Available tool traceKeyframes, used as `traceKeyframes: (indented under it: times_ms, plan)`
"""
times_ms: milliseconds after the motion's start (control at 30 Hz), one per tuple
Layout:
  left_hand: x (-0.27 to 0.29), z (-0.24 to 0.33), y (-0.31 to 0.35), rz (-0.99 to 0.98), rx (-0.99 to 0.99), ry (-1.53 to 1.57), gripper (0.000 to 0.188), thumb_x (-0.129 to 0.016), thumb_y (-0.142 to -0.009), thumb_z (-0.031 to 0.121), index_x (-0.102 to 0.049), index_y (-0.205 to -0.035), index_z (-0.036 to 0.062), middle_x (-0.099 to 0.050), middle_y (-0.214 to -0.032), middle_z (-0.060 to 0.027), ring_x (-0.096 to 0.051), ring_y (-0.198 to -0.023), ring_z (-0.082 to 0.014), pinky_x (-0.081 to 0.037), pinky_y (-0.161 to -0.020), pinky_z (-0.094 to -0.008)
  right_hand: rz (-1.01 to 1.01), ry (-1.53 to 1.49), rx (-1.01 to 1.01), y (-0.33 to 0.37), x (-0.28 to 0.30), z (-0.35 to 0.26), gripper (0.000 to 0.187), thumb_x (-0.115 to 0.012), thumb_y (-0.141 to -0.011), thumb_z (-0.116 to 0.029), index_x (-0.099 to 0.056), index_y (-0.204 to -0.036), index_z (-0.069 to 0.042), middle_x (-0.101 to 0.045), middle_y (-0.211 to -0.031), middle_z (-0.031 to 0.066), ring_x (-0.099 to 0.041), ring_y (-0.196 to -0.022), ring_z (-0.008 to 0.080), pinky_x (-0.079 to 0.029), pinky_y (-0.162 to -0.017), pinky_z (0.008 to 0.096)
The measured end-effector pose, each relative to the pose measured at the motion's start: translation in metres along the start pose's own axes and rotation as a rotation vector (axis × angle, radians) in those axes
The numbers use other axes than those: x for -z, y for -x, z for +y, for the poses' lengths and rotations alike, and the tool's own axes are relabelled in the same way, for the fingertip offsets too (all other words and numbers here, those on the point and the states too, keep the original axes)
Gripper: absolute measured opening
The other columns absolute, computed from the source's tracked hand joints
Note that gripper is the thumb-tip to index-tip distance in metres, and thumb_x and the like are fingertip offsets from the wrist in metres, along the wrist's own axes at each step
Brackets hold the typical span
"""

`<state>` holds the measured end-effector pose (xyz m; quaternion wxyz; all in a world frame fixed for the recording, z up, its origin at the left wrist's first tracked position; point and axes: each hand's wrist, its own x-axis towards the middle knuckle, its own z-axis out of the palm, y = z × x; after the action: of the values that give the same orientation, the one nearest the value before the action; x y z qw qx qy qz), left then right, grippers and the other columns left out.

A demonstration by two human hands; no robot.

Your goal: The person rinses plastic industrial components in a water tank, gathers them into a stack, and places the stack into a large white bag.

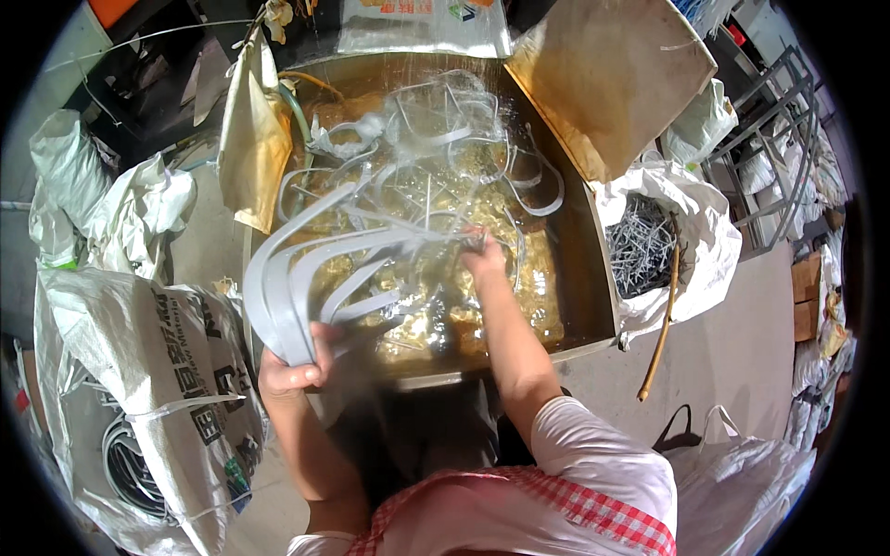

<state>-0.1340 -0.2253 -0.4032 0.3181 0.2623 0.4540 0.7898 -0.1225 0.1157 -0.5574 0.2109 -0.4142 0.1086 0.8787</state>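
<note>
My left hand (298, 369) grips the lower ends of several flat grey-white plastic strips (278, 287) at the near left side of a metal basin (590, 350). The strips bend up and over to the right. Over the middle of the basin, my right hand (484, 259) is closed around the far ends of what appear to be the same strips; its fingertips are partly hidden. Below both hands lies shallow yellowish water with bright glints. A heap of clear and whitish plastic pieces (445, 111) rests in the far part of the basin.
A white sack of thin grey pieces (640, 246) stands right of the basin, a wooden stick (660, 343) leaning on it. Brown boards (612, 74) rise at the far right rim. Left stands a large white woven sack (167, 371) holding coiled dark strips (134, 468).
</note>
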Motion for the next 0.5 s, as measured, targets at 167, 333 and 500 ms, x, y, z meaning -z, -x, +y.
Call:
traceKeyframes:
  times_ms: [167,333,500]
  plan:
    - [-0.023,0.001,-0.016,0.476,-0.062,0.006,0.035,-0.059,-0.072,0.013,-0.050,-0.100,-0.0058,-0.046,-0.052,-0.0029,-0.042,-0.039,-0.0103,-0.032,-0.035,-0.0235,-0.517,0.542,0.187,0.053,-0.060,-0.003,0.018,-0.057,-0.085,-0.023,-0.050,-0.089,-0.006,-0.051,-0.068,0.0020,-0.048,-0.055,0.0106,-0.043,-0.049,0.0244]
    - [-0.024,-0.065,-0.024,0.101,0.227,-1.278,0.028,-0.059,-0.071,0.012,-0.059,-0.097,0.0043,-0.058,-0.069,-0.0090,-0.056,-0.064,-0.0225,-0.045,-0.060,-0.0300,-0.780,1.666,1.051,0.087,-0.089,0.009,0.023,-0.066,-0.078,-0.014,-0.055,-0.096,-0.004,-0.055,-0.072,-0.0001,-0.049,-0.056,0.0055,-0.041,-0.049,0.0210]
    - [-0.045,-0.066,-0.033,0.245,0.438,-0.915,0.029,-0.061,-0.071,0.010,-0.058,-0.099,0.0036,-0.060,-0.072,-0.0108,-0.061,-0.066,-0.0235,-0.049,-0.060,-0.0316,-0.742,1.831,0.801,0.129,-0.144,-0.042,0.021,-0.066,-0.078,-0.016,-0.057,-0.093,-0.004,-0.051,-0.064,-0.0032,-0.043,-0.049,0.0039,-0.036,-0.044,0.0194]
